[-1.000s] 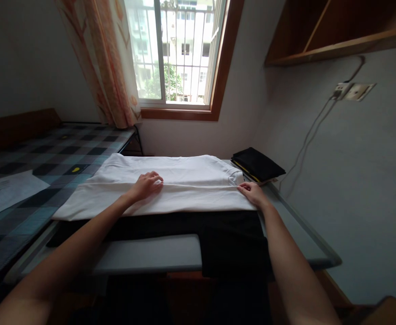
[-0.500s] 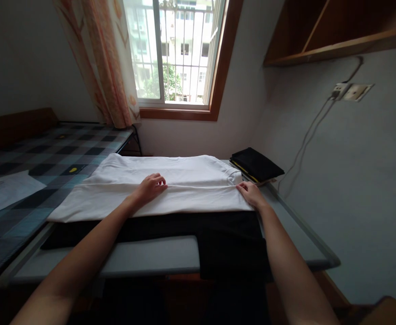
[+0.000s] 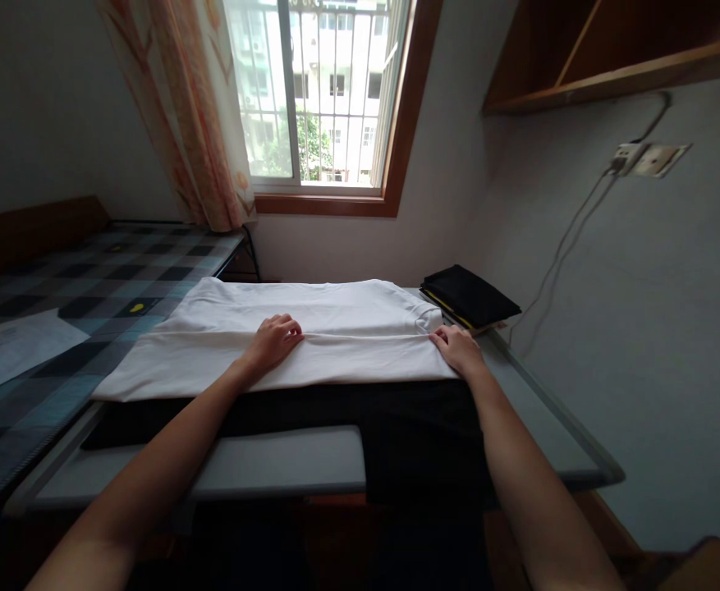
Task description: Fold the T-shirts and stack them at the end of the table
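Observation:
A white garment (image 3: 335,308) lies spread across the table, its near part folded over in a long strip. My left hand (image 3: 277,338) pinches the edge of that strip near the middle. At the right end, beside the bunched collar, my right hand (image 3: 456,348) holds the same edge between thumb and fingers. Under the white cloth a black garment (image 3: 421,443) shows along the front, and part of it hangs over the table's near edge.
The grey-white table (image 3: 286,464) abuts a bed with a checked cover (image 3: 168,254), where a paper sheet (image 3: 20,349) lies. Folded black cloth (image 3: 470,295) sits at the back right. A wooden shelf (image 3: 630,82) and a cord are on the right wall.
The left fingers have closed onto the fold edge. The right hand has hardly moved, and the view has shifted slightly.

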The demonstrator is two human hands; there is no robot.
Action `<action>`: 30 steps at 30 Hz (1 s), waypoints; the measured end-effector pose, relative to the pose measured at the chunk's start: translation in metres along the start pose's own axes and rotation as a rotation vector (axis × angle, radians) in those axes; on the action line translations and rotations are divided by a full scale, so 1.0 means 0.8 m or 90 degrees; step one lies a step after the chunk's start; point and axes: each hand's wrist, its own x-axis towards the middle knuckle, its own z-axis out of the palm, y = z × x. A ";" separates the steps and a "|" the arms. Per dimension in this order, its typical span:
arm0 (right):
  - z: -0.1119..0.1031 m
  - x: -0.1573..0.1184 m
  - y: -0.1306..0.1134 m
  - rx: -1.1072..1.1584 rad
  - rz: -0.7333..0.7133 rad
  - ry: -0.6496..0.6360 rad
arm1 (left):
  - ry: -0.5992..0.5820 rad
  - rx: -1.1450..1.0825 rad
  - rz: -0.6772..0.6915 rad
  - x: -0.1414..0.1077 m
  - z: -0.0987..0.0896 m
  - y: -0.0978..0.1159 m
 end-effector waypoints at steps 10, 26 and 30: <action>0.002 -0.010 -0.032 0.029 -0.104 0.160 | -0.041 -0.105 0.147 -0.004 -0.002 0.065; 0.024 -0.022 -0.077 0.158 -0.346 0.030 | -0.247 -0.074 0.241 -0.014 0.013 0.103; 0.025 -0.020 -0.076 0.124 -0.301 0.035 | -0.235 -0.071 0.222 -0.015 0.013 0.103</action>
